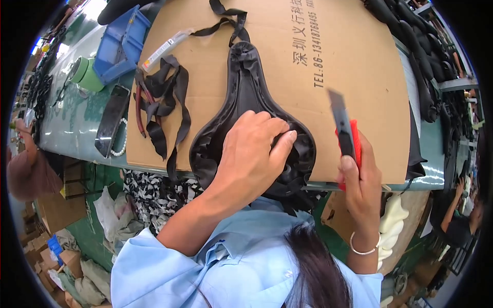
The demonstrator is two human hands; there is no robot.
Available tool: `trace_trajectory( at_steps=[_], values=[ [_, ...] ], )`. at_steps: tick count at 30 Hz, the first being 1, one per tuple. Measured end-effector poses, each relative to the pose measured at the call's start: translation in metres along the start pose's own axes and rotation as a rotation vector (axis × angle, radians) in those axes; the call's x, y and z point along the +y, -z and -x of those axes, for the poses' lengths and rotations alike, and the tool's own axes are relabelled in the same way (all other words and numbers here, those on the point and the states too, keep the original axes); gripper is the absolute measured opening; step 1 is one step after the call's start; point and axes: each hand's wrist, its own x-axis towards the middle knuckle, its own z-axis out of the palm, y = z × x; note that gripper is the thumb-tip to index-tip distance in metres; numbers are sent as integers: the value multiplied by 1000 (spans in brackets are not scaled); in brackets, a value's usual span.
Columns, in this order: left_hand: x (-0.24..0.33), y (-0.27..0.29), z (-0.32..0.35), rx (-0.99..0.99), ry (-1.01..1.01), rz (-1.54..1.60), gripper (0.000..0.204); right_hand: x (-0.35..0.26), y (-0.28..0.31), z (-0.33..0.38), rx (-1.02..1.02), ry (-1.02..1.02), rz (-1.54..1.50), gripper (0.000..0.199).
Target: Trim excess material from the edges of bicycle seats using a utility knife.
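A black bicycle saddle (245, 92) lies on a cardboard sheet, its narrow nose pointing away from me and its wide end at the near table edge. The black covering is gathered and wrinkled inside its rim. My left hand (254, 146) is closed over the wide part, thumb and fingers bent together against the saddle; what the fingertips grip is partly hidden. Off to the right, apart from the saddle, my right hand (362, 177) holds a red and black utility knife (345, 126), its blade out and pointing away from me.
Loose black strips (174, 97) and red-handled pliers (139, 110) lie left on the cardboard (354, 61). Beyond them are a phone (113, 120), a green tape roll (87, 74) and a blue bin (120, 46). Black saddles (411, 56) are piled right. Other people work at both sides.
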Motion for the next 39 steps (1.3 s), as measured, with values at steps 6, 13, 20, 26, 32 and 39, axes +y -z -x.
trace_trajectory(
  at_steps=[6,13,20,26,32,39],
  values=[
    [-2,-1,1,24,71,203,18,-32,28,-13,-168,335,476,56],
    [-2,3,-1,11,117,262,14,-75,25,-21,-334,457,968,59],
    [-12,6,3,304,35,1113,15,-56,16,38,-204,181,810,60],
    [-6,35,1,-196,216,746,19,-31,7,42,-20,209,661,56],
    [14,1,-6,46,-140,-213,36,-14,14,29,111,313,257,47],
    [9,-18,5,-21,-29,132,21,-9,20,31,59,308,337,52]
  ],
)
